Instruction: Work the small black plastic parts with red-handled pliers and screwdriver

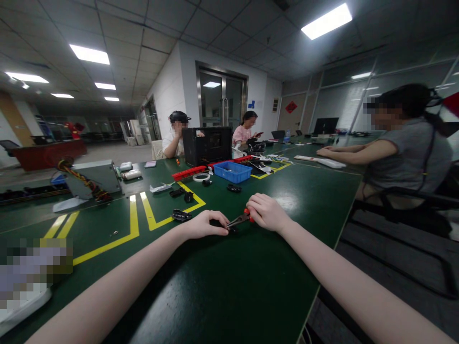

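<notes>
Over the green surface (272,277), my right hand (267,211) grips needle-nose pliers (238,220); my left hand (205,224) curls at their tips by a small black part (233,230), its hold unclear. This looks like plier work, probably needing steady tips next.

No lettering, brand or number can be read. A red diamond-shaped sign (291,107) is on a pale panel (287,120), its markings too small to make out. The blue sign (251,104) on the white wall (258,91) is equally illegible.
</notes>
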`<state>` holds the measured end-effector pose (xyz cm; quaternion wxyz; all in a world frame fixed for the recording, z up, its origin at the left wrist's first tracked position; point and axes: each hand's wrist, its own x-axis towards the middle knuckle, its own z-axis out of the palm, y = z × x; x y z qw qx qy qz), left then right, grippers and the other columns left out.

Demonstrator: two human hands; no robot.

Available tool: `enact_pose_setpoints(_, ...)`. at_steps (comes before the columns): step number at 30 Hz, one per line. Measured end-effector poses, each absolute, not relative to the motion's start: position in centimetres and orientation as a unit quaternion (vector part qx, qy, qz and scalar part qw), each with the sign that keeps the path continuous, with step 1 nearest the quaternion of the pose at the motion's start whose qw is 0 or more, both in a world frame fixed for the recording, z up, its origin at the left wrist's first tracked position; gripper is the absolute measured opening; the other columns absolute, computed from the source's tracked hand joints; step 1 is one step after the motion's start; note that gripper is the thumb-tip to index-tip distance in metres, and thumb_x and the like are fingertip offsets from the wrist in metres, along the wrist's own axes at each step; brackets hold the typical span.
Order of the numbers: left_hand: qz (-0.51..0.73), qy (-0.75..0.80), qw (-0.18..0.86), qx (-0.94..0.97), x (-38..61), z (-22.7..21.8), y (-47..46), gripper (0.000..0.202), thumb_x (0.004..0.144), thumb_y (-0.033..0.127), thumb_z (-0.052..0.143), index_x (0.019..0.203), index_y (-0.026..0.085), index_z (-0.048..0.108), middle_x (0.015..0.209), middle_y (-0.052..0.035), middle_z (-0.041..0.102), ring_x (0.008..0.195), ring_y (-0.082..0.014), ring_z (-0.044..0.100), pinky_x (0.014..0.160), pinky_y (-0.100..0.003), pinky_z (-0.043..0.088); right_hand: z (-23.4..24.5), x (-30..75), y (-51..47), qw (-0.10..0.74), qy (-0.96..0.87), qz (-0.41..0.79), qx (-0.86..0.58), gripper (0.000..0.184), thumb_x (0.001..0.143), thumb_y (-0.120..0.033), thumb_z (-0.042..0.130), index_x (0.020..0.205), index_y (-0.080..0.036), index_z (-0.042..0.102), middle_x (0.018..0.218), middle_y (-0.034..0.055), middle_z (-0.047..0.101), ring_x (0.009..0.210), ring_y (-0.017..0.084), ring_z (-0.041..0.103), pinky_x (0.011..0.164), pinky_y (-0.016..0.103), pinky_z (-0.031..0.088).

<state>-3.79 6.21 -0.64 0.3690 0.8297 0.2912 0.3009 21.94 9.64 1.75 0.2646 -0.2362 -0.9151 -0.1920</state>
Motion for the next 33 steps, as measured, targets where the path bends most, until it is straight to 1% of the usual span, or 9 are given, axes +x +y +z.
enact_pose_setpoints(7,0.305,0.291,0.354,0.835,-3.66,-0.53,5.98,0.017,0.074,0.03,0.075,0.077,0.015,0.068,0.098,-0.0062,0.068,0.094,-0.0191,0.063,0.092,-0.032,0.043,1.56,21.98,9.79,0.258,-0.916,-0.177,-0.251,0.029,0.094,-0.025,0.034,0.076,-0.017,0.056,0.078,0.007,0.056,0.074,0.018,0.046,0.067,0.032,0.034)
enact_pose_setpoints(14,0.301,0.299,0.347,0.837,-3.63,-0.5,5.96,0.015,0.075,0.028,0.074,0.077,0.015,0.069,0.102,-0.0073,0.068,0.096,-0.0189,0.062,0.094,-0.032,0.042,1.64,21.91,9.7,0.239,-0.92,-0.183,-0.252,0.03,0.094,-0.025,0.034,0.076,-0.016,0.057,0.078,0.0069,0.056,0.073,0.017,0.047,0.066,0.031,0.033)
enact_pose_setpoints(23,0.302,0.29,0.35,0.838,-3.68,-0.55,6.09,0.016,0.075,0.03,0.074,0.078,0.015,0.069,0.098,-0.0062,0.068,0.095,-0.0182,0.062,0.093,-0.031,0.043,1.64,22.02,9.8,0.255,-0.912,-0.179,-0.266,0.029,0.094,-0.026,0.035,0.077,-0.017,0.057,0.078,0.0064,0.057,0.074,0.017,0.046,0.067,0.031,0.033)
enact_pose_setpoints(33,0.301,0.287,0.346,0.841,-3.82,-0.64,6.14,0.016,0.075,0.03,0.074,0.078,0.015,0.07,0.099,-0.006,0.068,0.096,-0.0185,0.063,0.093,-0.032,0.044,1.57,21.95,9.8,0.237,-0.914,-0.171,-0.281,0.029,0.094,-0.026,0.035,0.075,-0.017,0.056,0.077,0.0063,0.056,0.073,0.017,0.046,0.066,0.031,0.032)
